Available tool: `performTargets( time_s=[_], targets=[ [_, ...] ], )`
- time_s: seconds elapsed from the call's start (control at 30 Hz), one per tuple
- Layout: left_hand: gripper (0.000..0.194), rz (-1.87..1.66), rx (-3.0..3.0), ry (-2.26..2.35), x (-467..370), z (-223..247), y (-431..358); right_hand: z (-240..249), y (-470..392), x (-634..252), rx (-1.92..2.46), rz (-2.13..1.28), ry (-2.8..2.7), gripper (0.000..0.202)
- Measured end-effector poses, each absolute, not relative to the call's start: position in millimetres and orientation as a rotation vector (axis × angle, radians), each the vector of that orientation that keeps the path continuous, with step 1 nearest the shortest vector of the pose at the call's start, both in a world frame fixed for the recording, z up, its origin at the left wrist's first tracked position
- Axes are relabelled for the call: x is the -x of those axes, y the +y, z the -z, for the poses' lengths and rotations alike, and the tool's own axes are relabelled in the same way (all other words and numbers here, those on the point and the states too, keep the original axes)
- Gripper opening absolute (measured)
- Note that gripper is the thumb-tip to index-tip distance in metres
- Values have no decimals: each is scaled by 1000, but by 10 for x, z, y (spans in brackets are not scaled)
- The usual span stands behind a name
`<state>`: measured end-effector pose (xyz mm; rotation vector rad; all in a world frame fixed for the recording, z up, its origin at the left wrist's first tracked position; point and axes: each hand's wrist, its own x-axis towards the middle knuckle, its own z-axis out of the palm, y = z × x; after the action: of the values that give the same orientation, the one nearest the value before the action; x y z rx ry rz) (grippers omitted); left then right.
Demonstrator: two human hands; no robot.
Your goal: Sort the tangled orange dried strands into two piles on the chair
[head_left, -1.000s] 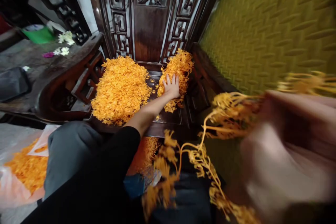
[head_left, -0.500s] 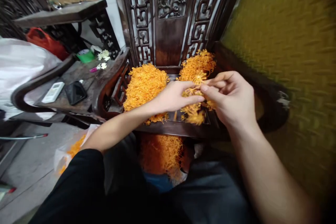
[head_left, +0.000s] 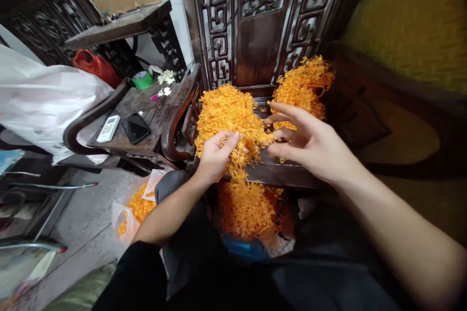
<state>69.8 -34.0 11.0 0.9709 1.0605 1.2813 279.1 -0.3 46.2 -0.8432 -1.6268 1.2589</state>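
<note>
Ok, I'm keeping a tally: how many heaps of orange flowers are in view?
4. A left heap and a right heap lie on the chair seat; a lower heap shows below its front edge; a bagged heap is on the floor. Others may be hidden.

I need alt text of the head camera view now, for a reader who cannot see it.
A person's left hand pinches orange strands at a dark wooden seat; the right hand is open close to them. On the seat, a large heap lies left of a smaller heap; more orange material shows below and in a plastic bag on the floor.
</note>
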Motion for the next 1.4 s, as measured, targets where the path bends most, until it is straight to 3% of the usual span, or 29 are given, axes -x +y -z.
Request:
performTargets(
  time_s=[0.07, 0.13, 0.37, 0.63, 0.77, 1.2, 1.4],
  targets=[
    [40, -1299, -942, 1048, -688, -23, -368, -429, -34, -2694, 872, -1133, -1763, 77],
    [40, -1336, -1000, 1096, -681, 45, -375, -382, -52, -2590, 885, -1049, -1832, 67],
    [42, -1329, -1244, 1283, -606, 87, -401, -309, 27, -2432, 774, -1152, -1903, 57],
    [44, -1291, -1516, 1302, -366, -113, -484, -237, 168, -2578, 700, -165, -2655, 42],
    [42, -1235, -1395, 1325, -311, -117, -462, -181, 233, -2599, 649, 88, -2791, 36],
    [43, -1155, -1241, 1283, -324, -215, -438, -328, 291, -2708, 838, -166, -2849, 30],
    [39, -1690, -1073, 1231, 83, -331, -594, -44, 754, -3395, 1258, -44, -2624, 30]
  ],
)
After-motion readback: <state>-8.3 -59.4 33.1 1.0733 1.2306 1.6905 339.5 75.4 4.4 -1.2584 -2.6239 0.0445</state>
